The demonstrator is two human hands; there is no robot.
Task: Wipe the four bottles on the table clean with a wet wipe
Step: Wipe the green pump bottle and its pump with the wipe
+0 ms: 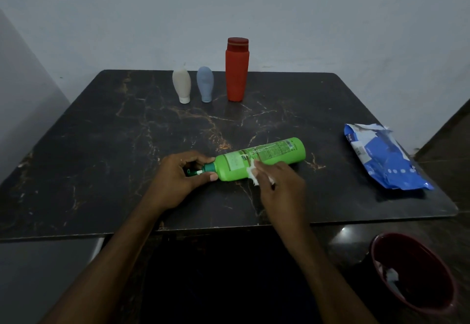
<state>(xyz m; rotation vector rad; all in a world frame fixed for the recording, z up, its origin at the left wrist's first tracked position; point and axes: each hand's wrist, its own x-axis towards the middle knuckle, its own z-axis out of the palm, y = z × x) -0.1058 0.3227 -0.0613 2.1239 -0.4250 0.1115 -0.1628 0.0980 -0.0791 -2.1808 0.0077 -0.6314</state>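
The green pump bottle (pixel 264 158) lies on its side on the dark marbled table (pixel 101 158), near its front edge, pump end to the left. The left hand (pixel 178 181) is curled round the neck and pump nozzle (pixel 195 172), with the thumb against the shoulder of the bottle, steadying it. The right hand (pixel 282 186) pinches a small white wet wipe (pixel 252 172) in bent fingers and presses it against the near side of the bottle's body, about the middle of the label.

By the look of it, this bottle is mid-wipe, so at least one of the four is unfinished. Well behind the green bottle three others stand in a row at the table's far edge: a beige squeeze tube (pixel 181 85) and a blue-grey squeeze tube (pixel 205 83), both resting on their caps, and a taller red bottle (pixel 237 69) to their right. Whether any of these is already clean cannot be told; none shows visible dirt or wetness.

To the right of the green bottle lies the blue wipe pack (pixel 384 158), its top torn open; its contents are hidden. Below and to the right, off the table, stands a dark red bin (pixel 373 252) holding a crumpled white wad (pixel 391 276), probably a used wipe.
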